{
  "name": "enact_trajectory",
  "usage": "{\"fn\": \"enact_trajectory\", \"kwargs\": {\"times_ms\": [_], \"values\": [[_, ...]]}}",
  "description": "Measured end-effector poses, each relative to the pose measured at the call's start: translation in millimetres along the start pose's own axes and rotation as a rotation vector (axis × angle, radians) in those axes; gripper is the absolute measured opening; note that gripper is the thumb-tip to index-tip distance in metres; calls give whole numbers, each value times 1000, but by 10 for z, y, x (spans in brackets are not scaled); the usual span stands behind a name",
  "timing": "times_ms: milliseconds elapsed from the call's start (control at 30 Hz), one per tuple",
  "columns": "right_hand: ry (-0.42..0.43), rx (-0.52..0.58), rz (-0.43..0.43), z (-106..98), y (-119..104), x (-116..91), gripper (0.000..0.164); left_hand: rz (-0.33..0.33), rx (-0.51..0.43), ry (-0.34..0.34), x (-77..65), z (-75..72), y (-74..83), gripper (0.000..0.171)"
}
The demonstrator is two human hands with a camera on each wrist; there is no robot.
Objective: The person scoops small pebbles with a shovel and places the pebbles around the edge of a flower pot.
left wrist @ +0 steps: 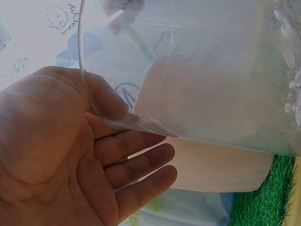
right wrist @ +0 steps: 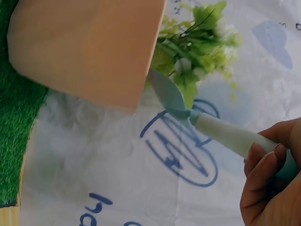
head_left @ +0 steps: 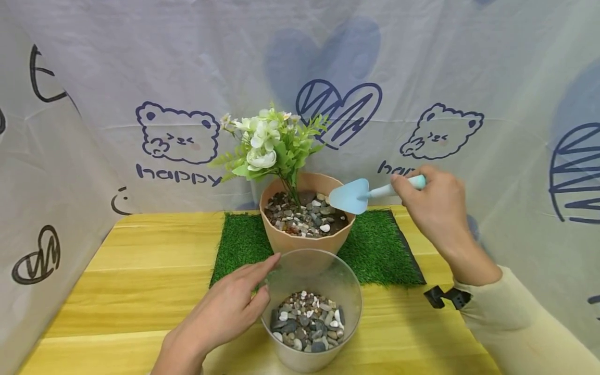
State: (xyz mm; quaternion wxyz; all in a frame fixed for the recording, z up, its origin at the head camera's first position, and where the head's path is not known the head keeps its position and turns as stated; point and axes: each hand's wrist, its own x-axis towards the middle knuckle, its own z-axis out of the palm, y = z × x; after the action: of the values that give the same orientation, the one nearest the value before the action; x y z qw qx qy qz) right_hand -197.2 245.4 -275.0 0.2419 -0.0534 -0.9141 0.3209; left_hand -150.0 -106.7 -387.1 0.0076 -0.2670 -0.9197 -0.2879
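In the head view my right hand grips the handle of a small light-blue trowel. The trowel's blade is over the right rim of an orange-pink flowerpot. Pebbles, some dark soil and a plant with white flowers fill the pot. My left hand is at the left rim of a clear plastic bucket, in front of the pot. Thumb and index finger pinch that rim in the left wrist view, the other fingers extended outside. More pebbles lie at the bucket's bottom.
Under the pot lies a green artificial-grass mat on a yellow wooden table. A white curtain printed with hearts and bears hangs close behind and on both sides. A small black device sits at my right wrist.
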Motion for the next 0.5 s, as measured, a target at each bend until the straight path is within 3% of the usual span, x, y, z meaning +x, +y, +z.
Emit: {"fn": "enact_trajectory", "kwargs": {"times_ms": [267,367,500], "values": [[26,169,-180,-138,-152,-322,19,1,-1,-3,3,4,-6,59],[-40,164,-280,-161,-218,-451,11,4,1,-1,4,1,-4,59],[-230,74,-399,-71,-263,-618,8,-3,5,-1,9,-1,4,59]]}}
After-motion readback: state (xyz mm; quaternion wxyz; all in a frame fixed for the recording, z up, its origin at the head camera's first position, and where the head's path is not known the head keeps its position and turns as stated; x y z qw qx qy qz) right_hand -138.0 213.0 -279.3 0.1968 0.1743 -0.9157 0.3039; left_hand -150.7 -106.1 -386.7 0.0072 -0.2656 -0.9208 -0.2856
